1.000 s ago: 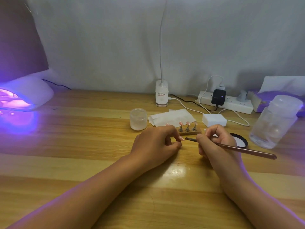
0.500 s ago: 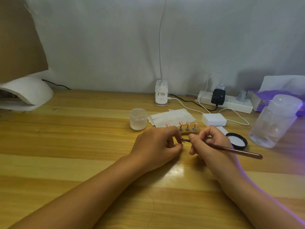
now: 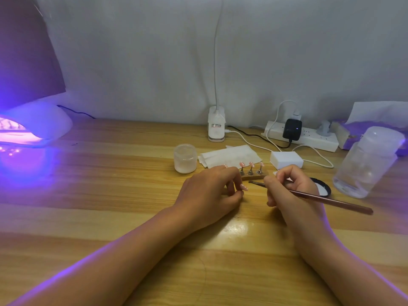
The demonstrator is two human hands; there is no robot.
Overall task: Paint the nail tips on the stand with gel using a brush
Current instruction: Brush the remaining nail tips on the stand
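A small wooden stand (image 3: pixel 254 177) at the middle of the table carries three pink nail tips (image 3: pixel 251 164) on metal pegs; a further pink tip shows just behind my left knuckles. My left hand (image 3: pixel 212 195) rests on the table in front of the stand and pinches a pink nail tip (image 3: pixel 244 187) between its fingertips. My right hand (image 3: pixel 291 191) grips a thin reddish-brown brush (image 3: pixel 331 200) like a pen. The dark bristle end points left, a short gap away from the pinched tip.
A frosted gel jar (image 3: pixel 185 158) stands left of the stand, with a folded tissue (image 3: pixel 229 154) behind. A white block (image 3: pixel 286 159), black lid (image 3: pixel 323 188) and clear bottle (image 3: pixel 368 162) lie right. A lit UV lamp (image 3: pixel 37 122) glows far left. A power strip (image 3: pixel 313 140) and clip lamp base (image 3: pixel 216 127) line the back.
The brush tip touched the pinched nail tip half a second ago and has drawn back to the right. The UV lamp, dark then, glows purple again.
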